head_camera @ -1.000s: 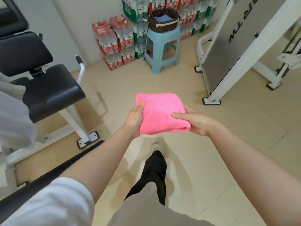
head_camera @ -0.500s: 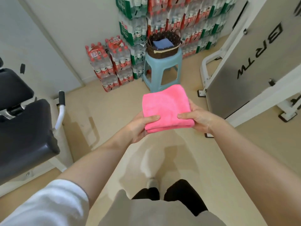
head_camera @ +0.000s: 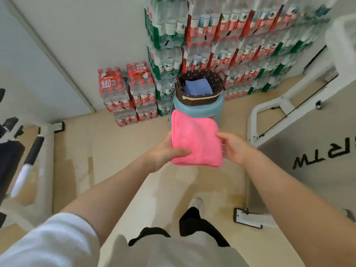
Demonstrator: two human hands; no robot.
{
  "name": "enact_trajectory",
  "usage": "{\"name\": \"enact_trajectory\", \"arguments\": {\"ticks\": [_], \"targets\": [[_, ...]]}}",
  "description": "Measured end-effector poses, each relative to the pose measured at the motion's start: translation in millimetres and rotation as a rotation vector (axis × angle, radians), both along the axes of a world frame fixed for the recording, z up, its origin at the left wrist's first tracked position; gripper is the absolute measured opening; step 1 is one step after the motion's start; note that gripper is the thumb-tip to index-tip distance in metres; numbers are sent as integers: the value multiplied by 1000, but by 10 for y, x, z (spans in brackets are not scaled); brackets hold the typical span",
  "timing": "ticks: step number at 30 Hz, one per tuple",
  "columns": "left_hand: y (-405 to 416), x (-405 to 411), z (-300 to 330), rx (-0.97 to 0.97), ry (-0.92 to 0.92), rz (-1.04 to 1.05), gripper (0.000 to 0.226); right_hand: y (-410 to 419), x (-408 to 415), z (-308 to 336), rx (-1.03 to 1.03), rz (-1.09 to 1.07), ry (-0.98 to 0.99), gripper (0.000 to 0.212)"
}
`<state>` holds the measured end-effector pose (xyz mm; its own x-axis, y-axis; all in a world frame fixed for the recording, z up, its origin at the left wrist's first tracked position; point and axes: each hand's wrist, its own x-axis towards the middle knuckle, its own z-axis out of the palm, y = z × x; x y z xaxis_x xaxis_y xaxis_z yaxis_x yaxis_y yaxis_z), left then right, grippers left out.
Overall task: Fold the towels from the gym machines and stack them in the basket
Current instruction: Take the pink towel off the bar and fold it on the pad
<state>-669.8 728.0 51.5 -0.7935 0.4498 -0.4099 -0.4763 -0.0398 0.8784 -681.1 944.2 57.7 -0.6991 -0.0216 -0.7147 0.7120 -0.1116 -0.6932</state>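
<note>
A folded pink towel (head_camera: 195, 139) lies flat between my hands, held out in front of me. My left hand (head_camera: 165, 151) grips its near left edge, thumb on top. My right hand (head_camera: 232, 149) holds its right edge with the fingers underneath. Just beyond the towel stands a dark wicker basket (head_camera: 200, 99) on a light blue plastic stool (head_camera: 217, 109). A folded blue towel (head_camera: 197, 88) lies inside the basket. The pink towel's far edge overlaps the stool's front in view.
Shrink-wrapped packs of water bottles (head_camera: 227, 45) are stacked high against the wall behind the stool, with lower packs (head_camera: 125, 93) to its left. A white gym machine frame (head_camera: 285, 105) with a grey panel stands right. A black padded bench (head_camera: 9, 162) sits left.
I have walked closer to the stool and basket, carrying the pink towel forward in both hands. The basket now appears much nearer, just past the towel.
</note>
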Motion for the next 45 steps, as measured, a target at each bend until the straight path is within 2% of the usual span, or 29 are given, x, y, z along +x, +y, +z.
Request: {"name": "enact_trajectory", "arguments": {"ticks": [4, 8, 15, 19, 22, 28, 32, 35, 37, 38, 39, 41, 43, 44, 45], "targets": [[380, -747, -13, 69, -63, 112, 62, 332, -846, 62, 50, 62, 33, 14], [568, -1445, -164, 11, -152, 191, 40, 486, -1547, -25, 46, 69, 56, 18], [751, -2869, -563, -33, -211, 275, 28, 694, -2762, -377, 16, 35, 45, 25], [784, -3646, -840, -146, -228, 229, 20, 738, -3517, -690, 93, -35, 64, 32], [807, -4168, -1154, -223, -248, 250, 11, 738, -4059, -1016, 158, 1, 52, 35], [980, -4881, -1914, -386, -234, 308, 20, 860, -4765, -1868, 122, 165, -19, 50], [1168, -5144, -2416, -466, -201, 262, 14, 1000, -5123, -2430, 318, 158, -20, 50], [1321, -5203, -2682, -636, -162, 275, 23, 1069, -5273, -2752, 400, 233, 32, 47], [1438, -5174, -2763, -711, -162, 332, 33, 1093, -5310, -2881, 527, 329, 57, 51], [1485, -5136, -2803, -780, -103, 364, 42, 1103, -5292, -2908, 648, 380, 92, 56], [1520, -5097, -2842, -891, 33, 370, 48, 1111, -5255, -2908, 793, 441, 160, 61], [1569, -5046, -2907, -1145, 414, 230, 53, 1125, -5157, -2867, 1001, 636, 395, 68], [1618, -5001, -2981, -1282, 690, -16, 57, 1155, -5063, -2863, 1007, 915, 576, 75], [1644, -4969, -2981, -1319, 729, -150, 63, 1176, -5046, -2859, 987, 1035, 583, 78], [1658, -4938, -2973, -1341, 689, -292, 72, 1206, -5051, -2875, 982, 1131, 547, 80]]}}
